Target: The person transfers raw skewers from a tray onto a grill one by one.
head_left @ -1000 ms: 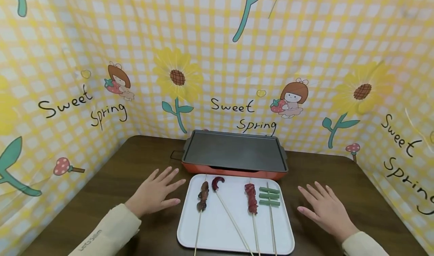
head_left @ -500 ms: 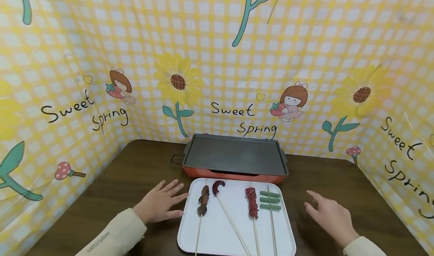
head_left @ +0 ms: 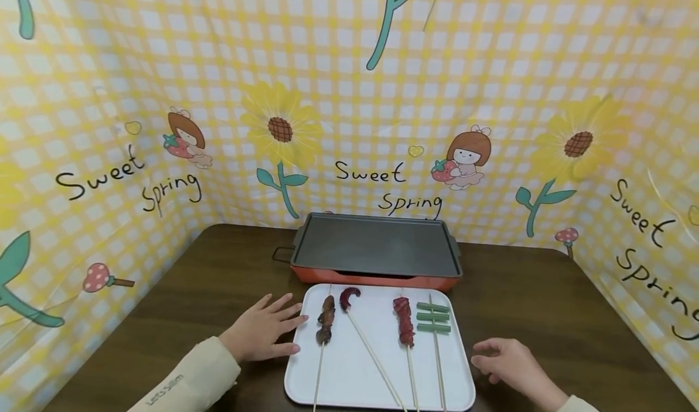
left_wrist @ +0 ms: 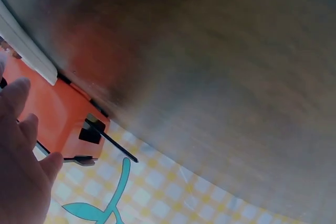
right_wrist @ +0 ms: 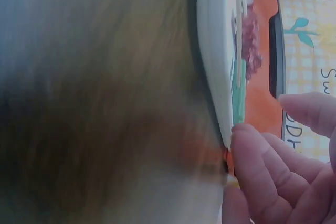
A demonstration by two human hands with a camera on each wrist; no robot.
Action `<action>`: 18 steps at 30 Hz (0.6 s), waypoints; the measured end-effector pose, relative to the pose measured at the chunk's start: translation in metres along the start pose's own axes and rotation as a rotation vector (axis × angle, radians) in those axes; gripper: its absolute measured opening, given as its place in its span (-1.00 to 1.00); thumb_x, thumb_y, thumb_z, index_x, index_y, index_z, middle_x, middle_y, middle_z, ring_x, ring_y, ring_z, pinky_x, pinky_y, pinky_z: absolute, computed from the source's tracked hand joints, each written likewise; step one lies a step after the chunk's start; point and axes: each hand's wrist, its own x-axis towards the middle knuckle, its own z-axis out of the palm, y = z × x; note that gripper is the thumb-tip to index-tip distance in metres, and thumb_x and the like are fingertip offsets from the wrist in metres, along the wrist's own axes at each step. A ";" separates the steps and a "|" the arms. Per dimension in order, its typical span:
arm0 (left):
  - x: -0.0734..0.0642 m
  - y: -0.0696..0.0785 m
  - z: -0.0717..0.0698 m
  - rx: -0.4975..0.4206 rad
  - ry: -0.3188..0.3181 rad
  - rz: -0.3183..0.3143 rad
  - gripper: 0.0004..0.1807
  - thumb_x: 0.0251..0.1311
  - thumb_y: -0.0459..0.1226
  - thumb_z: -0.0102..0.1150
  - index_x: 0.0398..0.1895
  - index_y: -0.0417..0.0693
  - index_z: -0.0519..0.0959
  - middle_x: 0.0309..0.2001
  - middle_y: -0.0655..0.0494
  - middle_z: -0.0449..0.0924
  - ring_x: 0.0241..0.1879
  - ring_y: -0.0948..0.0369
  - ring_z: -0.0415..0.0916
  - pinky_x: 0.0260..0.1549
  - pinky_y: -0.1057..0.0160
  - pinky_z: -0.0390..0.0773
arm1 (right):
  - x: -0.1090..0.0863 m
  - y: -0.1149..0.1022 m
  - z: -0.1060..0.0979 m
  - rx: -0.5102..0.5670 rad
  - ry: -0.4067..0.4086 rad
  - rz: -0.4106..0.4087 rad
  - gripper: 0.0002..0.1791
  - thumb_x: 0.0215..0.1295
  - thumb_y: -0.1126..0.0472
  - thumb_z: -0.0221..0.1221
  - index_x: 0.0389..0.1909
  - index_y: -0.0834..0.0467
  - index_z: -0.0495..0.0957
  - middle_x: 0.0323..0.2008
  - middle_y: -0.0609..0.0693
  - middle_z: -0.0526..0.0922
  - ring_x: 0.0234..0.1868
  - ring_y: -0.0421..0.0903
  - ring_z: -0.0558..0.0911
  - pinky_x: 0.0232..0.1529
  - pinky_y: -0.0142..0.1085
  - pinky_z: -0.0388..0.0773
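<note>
Head view: the left hand is now brought closer to the white tray, its fingers spread and nothing gripped; contact with the rim cannot be told. On the tray, the brown skewer, curled dark-red skewer, red meat skewer and green skewer are left in place, before the griddle. Spread a second ago, the right hand is now partly curled beside the tray's right edge, nothing held. A reach seems begun; no skewer is lifted.
</note>
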 end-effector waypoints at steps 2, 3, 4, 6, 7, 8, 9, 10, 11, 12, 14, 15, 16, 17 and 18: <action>0.002 -0.001 0.001 -0.008 -0.004 0.009 -0.26 0.28 0.30 -0.21 0.35 0.09 0.39 0.35 0.02 0.32 0.41 -0.07 0.06 0.25 -0.23 0.07 | -0.002 0.000 0.002 0.065 -0.048 -0.008 -0.66 0.14 0.22 0.27 -0.18 0.43 0.60 -0.63 0.02 0.61 -0.67 -0.11 0.56 -0.58 -0.24 0.52; 0.003 -0.001 0.001 -0.011 -0.007 0.013 -0.26 0.28 0.31 -0.21 0.35 0.09 0.40 0.35 0.03 0.33 0.41 -0.07 0.06 0.25 -0.24 0.06 | -0.003 0.000 0.003 0.089 -0.068 -0.003 -0.65 0.14 0.22 0.26 -0.19 0.44 0.59 -0.66 0.01 0.59 -0.69 -0.12 0.55 -0.61 -0.25 0.51; 0.003 -0.002 0.001 -0.012 -0.013 0.015 -0.25 0.27 0.31 -0.20 0.35 0.09 0.40 0.34 0.03 0.33 0.41 -0.07 0.06 0.25 -0.24 0.06 | -0.003 0.000 0.004 0.113 -0.089 0.010 -0.65 0.15 0.22 0.26 -0.19 0.45 0.59 -0.67 0.00 0.58 -0.71 -0.14 0.54 -0.63 -0.27 0.50; 0.004 -0.002 0.001 -0.009 -0.035 0.013 -0.23 0.24 0.34 -0.19 0.34 0.11 0.41 0.34 0.06 0.34 0.41 -0.06 0.06 0.26 -0.23 0.06 | -0.005 -0.001 0.006 0.150 -0.130 0.043 -0.64 0.15 0.20 0.26 -0.18 0.44 0.59 -0.67 -0.02 0.57 -0.72 -0.18 0.52 -0.65 -0.32 0.46; 0.005 -0.001 0.001 -0.005 -0.046 0.009 -0.23 0.22 0.35 -0.18 0.34 0.12 0.41 0.34 0.07 0.34 0.41 -0.05 0.06 0.26 -0.22 0.06 | -0.005 -0.001 0.007 0.166 -0.152 0.060 -0.64 0.16 0.18 0.26 -0.18 0.42 0.59 -0.67 -0.03 0.58 -0.72 -0.21 0.51 -0.66 -0.35 0.45; 0.005 -0.001 0.001 -0.001 -0.057 0.003 -0.22 0.21 0.36 -0.18 0.33 0.13 0.42 0.34 0.08 0.34 0.41 -0.04 0.07 0.26 -0.22 0.06 | -0.006 -0.001 0.007 0.177 -0.174 0.077 -0.65 0.17 0.17 0.26 -0.18 0.40 0.60 -0.66 -0.04 0.58 -0.72 -0.23 0.51 -0.66 -0.37 0.44; 0.006 -0.001 0.002 0.002 -0.065 -0.001 -0.22 0.19 0.37 -0.17 0.33 0.14 0.42 0.34 0.09 0.34 0.41 -0.04 0.07 0.26 -0.21 0.07 | -0.007 -0.001 0.007 0.197 -0.194 0.089 -0.66 0.18 0.17 0.26 -0.18 0.39 0.60 -0.65 -0.04 0.58 -0.72 -0.24 0.50 -0.66 -0.39 0.44; 0.006 -0.001 0.002 0.005 -0.074 -0.006 -0.21 0.18 0.38 -0.17 0.33 0.16 0.42 0.34 0.10 0.34 0.41 -0.04 0.07 0.26 -0.21 0.07 | -0.008 -0.001 0.008 0.215 -0.213 0.097 -0.67 0.18 0.17 0.26 -0.19 0.38 0.59 -0.64 -0.04 0.59 -0.71 -0.26 0.50 -0.66 -0.40 0.45; 0.006 -0.001 0.002 0.006 -0.078 -0.010 -0.20 0.16 0.39 -0.15 0.33 0.16 0.42 0.34 0.10 0.34 0.41 -0.04 0.08 0.26 -0.20 0.08 | -0.009 -0.001 0.009 0.234 -0.232 0.101 -0.68 0.19 0.17 0.26 -0.19 0.37 0.59 -0.63 -0.04 0.59 -0.71 -0.27 0.50 -0.65 -0.41 0.45; 0.006 -0.001 0.002 0.008 -0.081 -0.014 -0.20 0.15 0.40 -0.15 0.33 0.17 0.42 0.35 0.11 0.33 0.41 -0.03 0.08 0.26 -0.20 0.08 | -0.010 -0.001 0.010 0.252 -0.249 0.101 -0.69 0.19 0.17 0.25 -0.20 0.36 0.58 -0.62 -0.04 0.59 -0.71 -0.27 0.49 -0.65 -0.42 0.46; 0.005 -0.001 0.003 0.014 -0.078 -0.012 -0.18 0.13 0.40 -0.13 0.34 0.18 0.41 0.35 0.12 0.33 0.40 -0.04 0.10 0.25 -0.20 0.10 | -0.011 -0.002 0.013 0.276 -0.276 0.095 -0.70 0.18 0.19 0.26 -0.20 0.35 0.57 -0.61 -0.02 0.60 -0.72 -0.28 0.49 -0.65 -0.42 0.46; 0.005 -0.001 0.003 0.018 -0.075 -0.010 -0.17 0.12 0.41 -0.13 0.34 0.17 0.41 0.35 0.12 0.34 0.39 -0.04 0.11 0.25 -0.20 0.11 | -0.011 -0.002 0.015 0.284 -0.286 0.090 -0.71 0.18 0.19 0.26 -0.20 0.35 0.57 -0.61 -0.02 0.61 -0.73 -0.29 0.48 -0.65 -0.43 0.45; 0.004 -0.002 0.003 0.019 -0.073 -0.009 -0.17 0.11 0.41 -0.12 0.34 0.17 0.41 0.34 0.11 0.34 0.39 -0.05 0.12 0.25 -0.21 0.11 | -0.011 -0.003 0.017 0.285 -0.296 0.081 -0.71 0.17 0.20 0.26 -0.21 0.35 0.57 -0.62 -0.01 0.61 -0.74 -0.30 0.46 -0.67 -0.44 0.43; 0.004 -0.002 0.003 0.021 -0.070 -0.009 -0.16 0.11 0.42 -0.12 0.34 0.17 0.41 0.34 0.11 0.34 0.39 -0.05 0.12 0.25 -0.21 0.10 | -0.011 -0.003 0.019 0.282 -0.303 0.065 -0.72 0.16 0.21 0.26 -0.21 0.35 0.58 -0.62 -0.01 0.61 -0.75 -0.30 0.45 -0.69 -0.46 0.40; 0.004 -0.002 0.003 0.023 -0.068 -0.008 -0.16 0.10 0.42 -0.13 0.34 0.17 0.41 0.34 0.11 0.34 0.38 -0.05 0.13 0.25 -0.21 0.10 | -0.011 -0.003 0.021 0.271 -0.306 0.052 -0.73 0.15 0.22 0.27 -0.22 0.34 0.59 -0.63 0.00 0.61 -0.76 -0.31 0.43 -0.71 -0.47 0.38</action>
